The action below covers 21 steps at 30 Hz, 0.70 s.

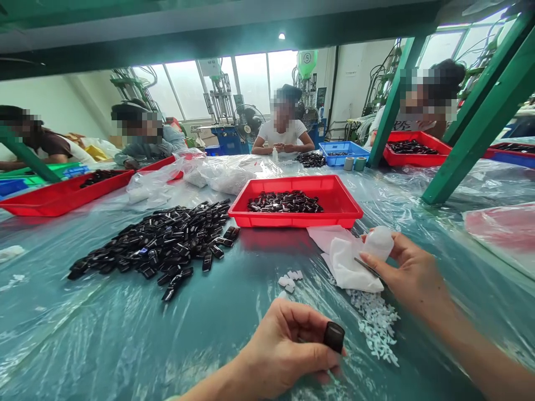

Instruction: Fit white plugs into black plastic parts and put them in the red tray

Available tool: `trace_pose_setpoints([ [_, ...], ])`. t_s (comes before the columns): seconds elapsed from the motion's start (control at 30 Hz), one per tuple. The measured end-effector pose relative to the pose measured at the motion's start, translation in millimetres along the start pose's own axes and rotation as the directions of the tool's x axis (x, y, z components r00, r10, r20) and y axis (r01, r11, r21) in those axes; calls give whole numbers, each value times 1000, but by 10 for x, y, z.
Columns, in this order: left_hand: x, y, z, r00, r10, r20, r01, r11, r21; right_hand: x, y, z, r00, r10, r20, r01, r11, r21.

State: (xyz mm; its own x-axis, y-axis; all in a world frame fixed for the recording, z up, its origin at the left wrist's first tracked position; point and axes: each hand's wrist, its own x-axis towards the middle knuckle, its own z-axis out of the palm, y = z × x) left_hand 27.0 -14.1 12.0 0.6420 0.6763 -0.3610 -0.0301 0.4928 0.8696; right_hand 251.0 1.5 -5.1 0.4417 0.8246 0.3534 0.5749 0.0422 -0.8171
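Between the thumb and fingers of my left hand (pixel 292 348) is a small black plastic part (pixel 334 336), glossy on its end. My right hand (pixel 409 267) grips a white translucent rounded object (pixel 379 243), perhaps a small squeeze bottle; a thin dark metal tool (pixel 368 267) also sticks out past the thumb. Below that hand lies a crumpled white tissue (pixel 349 264). Many tiny white pieces (pixel 378 328) are scattered between my hands, and a few larger white bits (pixel 290 280) lie beyond my left hand. A big heap of black parts (pixel 167 239) spreads to the left.
A red tray (pixel 296 221) holding black parts stands ahead. Plastic sheeting covers the green table (pixel 125 345). Green posts (pixel 472 122) rise at the right, and a beam (pixel 209 36) crosses overhead. Several co-workers sit across the table near other red trays (pixel 62 197) and a blue tray (pixel 345 160).
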Motion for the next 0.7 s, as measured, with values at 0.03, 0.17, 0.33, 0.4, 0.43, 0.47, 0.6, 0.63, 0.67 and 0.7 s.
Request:
trace_pose_setpoints([
  [0.03,-5,2,8,1000,19,-15,-19,999,31,61,56,-2,998,66,-4,-66,996,64],
  [0.17,-21,3,24,995,80,-63,-70,987,143,278,302,1,983,177,-52,-169,976,135],
  [0.33,-25,-22,2,961,274,-29,-258,933,251,370,515,33,956,289,-51,-280,951,133],
  [0.4,-25,-28,4,953,302,-22,-285,919,271,368,550,42,948,315,-46,-308,944,114],
  [0.43,-24,-28,9,955,294,-33,-275,923,268,367,558,43,946,322,-48,-315,943,108],
  [0.47,-23,-25,17,961,271,-50,-251,934,253,368,560,42,944,325,-53,-318,942,107],
  [0.6,1,-2,37,981,129,-144,-113,987,114,389,493,-4,942,306,-136,-293,950,103],
  [0.63,11,4,35,979,113,-168,-98,991,96,390,452,-25,942,288,-174,-277,957,90],
  [0.67,22,10,29,976,109,-190,-93,991,93,382,399,-47,939,264,-220,-254,965,71],
  [0.7,31,16,21,971,109,-212,-90,991,97,363,336,-68,935,231,-270,-226,973,50],
])
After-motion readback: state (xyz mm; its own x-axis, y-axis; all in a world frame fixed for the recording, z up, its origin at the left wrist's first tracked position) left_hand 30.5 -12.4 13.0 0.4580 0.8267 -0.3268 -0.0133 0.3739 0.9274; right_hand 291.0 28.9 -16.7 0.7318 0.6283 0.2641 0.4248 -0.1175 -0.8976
